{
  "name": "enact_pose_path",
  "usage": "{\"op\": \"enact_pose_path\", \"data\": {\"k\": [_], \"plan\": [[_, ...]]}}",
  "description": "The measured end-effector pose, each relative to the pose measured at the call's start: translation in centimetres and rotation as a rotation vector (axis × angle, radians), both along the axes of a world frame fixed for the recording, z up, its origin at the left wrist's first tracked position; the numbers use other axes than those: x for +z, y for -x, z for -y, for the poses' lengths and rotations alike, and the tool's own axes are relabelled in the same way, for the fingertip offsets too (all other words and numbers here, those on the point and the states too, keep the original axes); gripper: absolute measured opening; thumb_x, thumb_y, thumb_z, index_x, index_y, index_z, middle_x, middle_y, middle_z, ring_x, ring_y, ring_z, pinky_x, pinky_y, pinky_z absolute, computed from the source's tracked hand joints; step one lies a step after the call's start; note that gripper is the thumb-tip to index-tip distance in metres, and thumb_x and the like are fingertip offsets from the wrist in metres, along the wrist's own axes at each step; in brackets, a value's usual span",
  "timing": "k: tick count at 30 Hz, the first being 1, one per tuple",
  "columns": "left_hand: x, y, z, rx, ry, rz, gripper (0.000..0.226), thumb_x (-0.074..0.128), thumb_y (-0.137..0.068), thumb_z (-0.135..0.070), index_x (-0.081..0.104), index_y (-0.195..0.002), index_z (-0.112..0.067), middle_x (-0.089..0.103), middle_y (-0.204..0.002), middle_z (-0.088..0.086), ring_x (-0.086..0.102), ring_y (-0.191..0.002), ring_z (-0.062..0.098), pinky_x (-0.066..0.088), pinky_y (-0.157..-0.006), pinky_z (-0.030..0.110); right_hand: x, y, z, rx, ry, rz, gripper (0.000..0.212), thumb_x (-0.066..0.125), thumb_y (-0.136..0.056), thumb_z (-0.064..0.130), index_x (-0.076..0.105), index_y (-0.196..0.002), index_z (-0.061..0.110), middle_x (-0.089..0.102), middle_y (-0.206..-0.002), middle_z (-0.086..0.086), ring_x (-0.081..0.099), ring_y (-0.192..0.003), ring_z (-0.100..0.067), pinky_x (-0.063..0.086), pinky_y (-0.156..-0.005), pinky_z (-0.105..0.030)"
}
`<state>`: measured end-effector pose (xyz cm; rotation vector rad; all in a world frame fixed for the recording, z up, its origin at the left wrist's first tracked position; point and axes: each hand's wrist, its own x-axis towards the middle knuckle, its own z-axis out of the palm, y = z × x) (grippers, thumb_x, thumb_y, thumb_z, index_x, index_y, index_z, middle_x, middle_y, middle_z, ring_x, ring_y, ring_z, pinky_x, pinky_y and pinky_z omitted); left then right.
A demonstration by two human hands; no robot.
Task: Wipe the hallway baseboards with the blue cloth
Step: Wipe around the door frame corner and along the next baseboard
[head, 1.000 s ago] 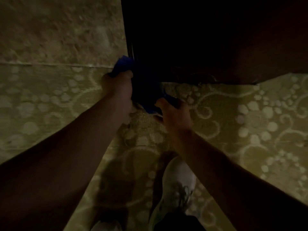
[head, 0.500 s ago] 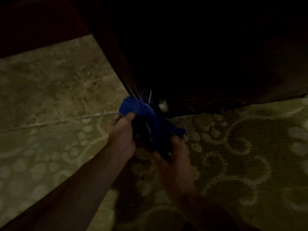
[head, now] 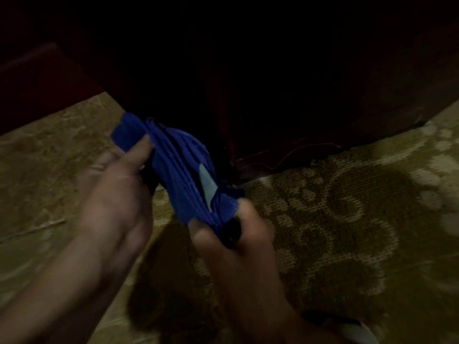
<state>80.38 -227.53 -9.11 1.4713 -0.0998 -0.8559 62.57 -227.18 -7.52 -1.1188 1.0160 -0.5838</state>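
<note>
The blue cloth (head: 181,170) is bunched into folds and stretched between my two hands, just above the floor. My left hand (head: 116,194) pinches its upper left end with thumb and fingers. My right hand (head: 238,242) grips its lower right end. A pale tag shows on the cloth. The dark wooden baseboard (head: 285,155) runs right behind the cloth, at a corner, mostly lost in shadow.
Patterned olive carpet (head: 347,219) covers the floor on the right. Plain beige flooring (head: 49,157) lies on the left, with a seam line crossing it. A loose thin thread (head: 293,155) lies along the baseboard's foot. A white shoe tip (head: 357,331) shows at the bottom right.
The view has dropped much closer to the floor corner. Both hands have pulled the cloth out longer between them, and it now sits nearer the camera.
</note>
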Motion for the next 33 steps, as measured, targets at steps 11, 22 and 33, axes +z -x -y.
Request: {"op": "enact_pose_path", "data": {"k": [11,22,33], "plan": [[-3.0,5.3,0.3,0.073,-0.458,-0.198,0.023,0.060,-0.094,-0.015,0.059,-0.115,-0.005,0.064,-0.092,0.008,0.062,-0.075,0.021,0.048,-0.056,0.030,-2.2,1.3,1.8,-0.069,-0.403,-0.101,0.024,0.063,-0.085,0.014,0.066,-0.109,0.017,0.073,-0.096,-0.001,0.071,-0.086,-0.017,0.059,-0.081,-0.039],[0.2,7.8,2.4,0.077,-0.001,-0.277,0.032,0.055,-0.097,-0.020,0.060,-0.128,-0.015,0.067,-0.123,0.004,0.066,-0.099,0.018,0.053,-0.074,0.030,1.4,4.4,4.4,-0.038,-0.268,-0.136,0.018,0.066,-0.083,0.019,0.057,-0.083,0.036,0.066,-0.091,0.003,0.065,-0.067,0.001,0.047,-0.052,-0.014],[-2.8,8.1,2.1,0.009,-0.211,-0.082,0.009,0.068,-0.089,-0.023,0.063,-0.092,-0.016,0.071,-0.104,0.008,0.065,-0.108,0.032,0.050,-0.098,0.048,-0.3,4.3,4.0,-0.088,-0.279,-0.094,0.027,0.064,-0.085,0.012,0.064,-0.110,0.022,0.069,-0.082,0.005,0.065,-0.076,-0.003,0.051,-0.060,-0.017]]}}
